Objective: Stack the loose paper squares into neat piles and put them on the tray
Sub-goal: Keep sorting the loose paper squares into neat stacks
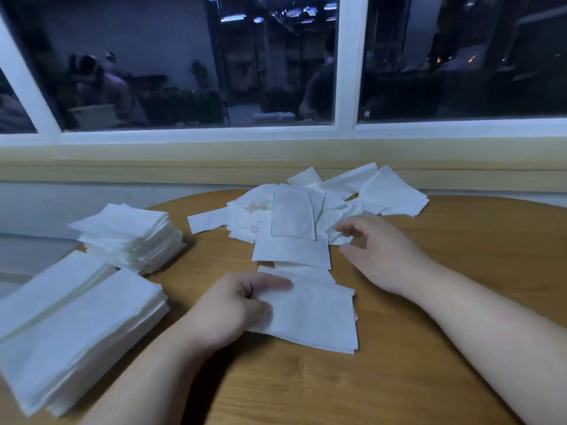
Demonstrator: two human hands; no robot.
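Paper squares [310, 314] pinched in left hand [233, 305]; right hand [377, 253] spread open beside loose heap [294, 216].

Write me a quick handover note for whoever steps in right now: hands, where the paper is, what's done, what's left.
Left hand: pinching the left edge of a small stack of squares on the table.
Right hand: open, fingers at the right edge of the loose heap.
Done: two neat piles at the left, one farther, one nearer.
Left: sort the heap into piles and move all piles to the tray, which is not in view.
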